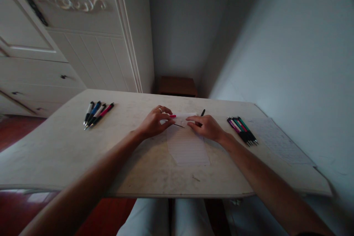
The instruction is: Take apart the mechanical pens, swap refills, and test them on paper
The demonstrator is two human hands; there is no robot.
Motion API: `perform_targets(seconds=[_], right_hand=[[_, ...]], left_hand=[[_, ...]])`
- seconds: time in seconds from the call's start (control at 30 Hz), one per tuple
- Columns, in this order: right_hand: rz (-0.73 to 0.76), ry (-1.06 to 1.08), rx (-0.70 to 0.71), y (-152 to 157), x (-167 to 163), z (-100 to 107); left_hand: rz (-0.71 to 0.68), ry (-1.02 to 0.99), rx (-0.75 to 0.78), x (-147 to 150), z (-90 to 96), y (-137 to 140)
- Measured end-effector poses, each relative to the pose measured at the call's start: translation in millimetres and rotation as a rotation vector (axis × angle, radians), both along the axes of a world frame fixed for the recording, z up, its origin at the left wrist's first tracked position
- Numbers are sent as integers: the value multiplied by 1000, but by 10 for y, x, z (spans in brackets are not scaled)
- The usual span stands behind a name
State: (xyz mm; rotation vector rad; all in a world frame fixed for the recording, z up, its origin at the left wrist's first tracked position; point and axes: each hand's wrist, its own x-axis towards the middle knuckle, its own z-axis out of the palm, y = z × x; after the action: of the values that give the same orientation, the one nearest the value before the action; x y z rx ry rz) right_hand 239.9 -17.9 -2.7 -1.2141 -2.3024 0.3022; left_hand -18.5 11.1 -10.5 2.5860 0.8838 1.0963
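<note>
My left hand (157,121), with a ring on one finger, is over the far end of a lined sheet of paper (189,151). Its fingers are closed around a bright pink pen piece (172,116). A thin dark pen refill (179,125) sticks out by the same fingertips, pointing right. Across a small gap, my right hand (206,126) has its fingers bent together on a black pen part (203,112), whose end shows above the knuckles. The rest of that part is hidden by the hand.
Several pens (97,114) lie side by side at the left of the white table (61,155). More pens (242,131) with coloured barrels lie at the right. Beyond them is a written sheet (279,140) along the wall. A brown wooden piece (177,85) stands behind the table.
</note>
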Motion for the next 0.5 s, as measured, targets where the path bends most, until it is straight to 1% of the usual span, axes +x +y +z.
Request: perform_targets(seconds=[0.13, 0.23, 0.3, 0.4, 0.5], right_hand=[[-67, 55, 60, 8, 20, 41], [-163, 123, 127, 10, 45, 88], [-207, 176, 160, 11, 66, 118], [-227, 216, 166, 14, 93, 146], [-219, 202, 165, 17, 100, 152]], left_hand=[[11, -32, 16, -7, 18, 4], [33, -81, 27, -6, 10, 18], [41, -80, 25, -6, 10, 24], [65, -49, 12, -12, 17, 32], [114, -41, -3, -23, 15, 46]])
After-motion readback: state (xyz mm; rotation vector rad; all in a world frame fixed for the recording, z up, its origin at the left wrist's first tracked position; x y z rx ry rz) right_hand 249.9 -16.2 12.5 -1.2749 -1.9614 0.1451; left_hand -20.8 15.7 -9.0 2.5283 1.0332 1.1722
